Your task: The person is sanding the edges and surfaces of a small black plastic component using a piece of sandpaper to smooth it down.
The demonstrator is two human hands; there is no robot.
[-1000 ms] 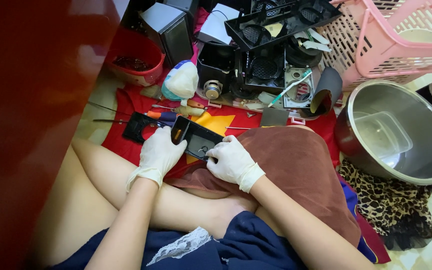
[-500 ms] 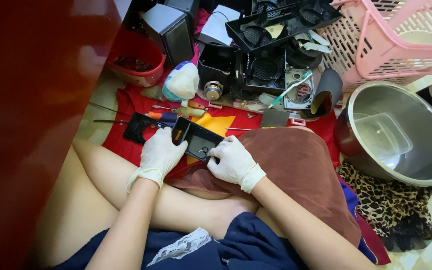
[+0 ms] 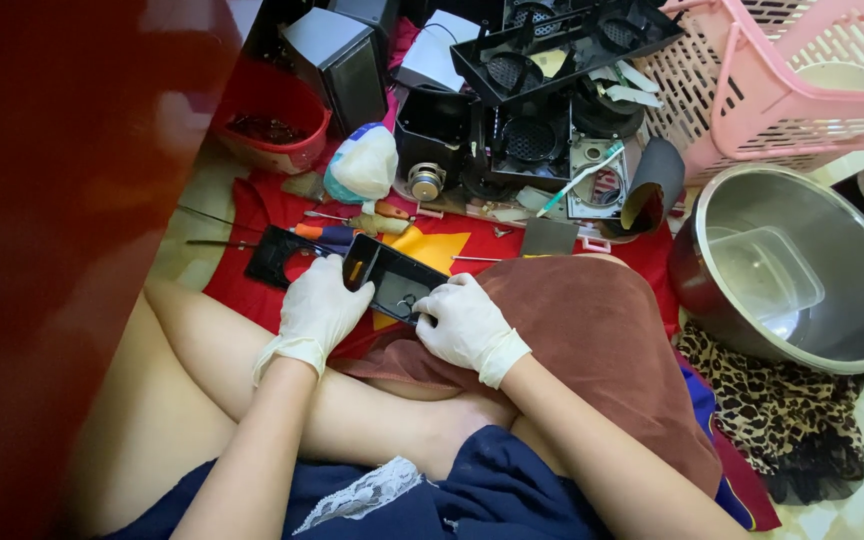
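Observation:
Both my hands wear white gloves. My left hand (image 3: pixel 320 304) grips the left end of a black plastic frame part (image 3: pixel 392 277) that rests on a brown cloth (image 3: pixel 592 340) over my knee. My right hand (image 3: pixel 464 322) holds the frame's near right edge, fingers curled on it. What lies under the right fingers is hidden. A second black frame piece (image 3: pixel 274 255) lies flat on the red cloth (image 3: pixel 252 210) just left of my left hand, beside two screwdrivers (image 3: pixel 347 230).
A steel bowl (image 3: pixel 852 345) holding a clear plastic tub stands right. A pink basket (image 3: pixel 762 90) is behind it. Black speaker housings (image 3: pixel 512 110), a grey box (image 3: pixel 337 60), a red tub (image 3: pixel 272 125) and a dark red panel (image 3: pixel 42 250) crowd the back and left.

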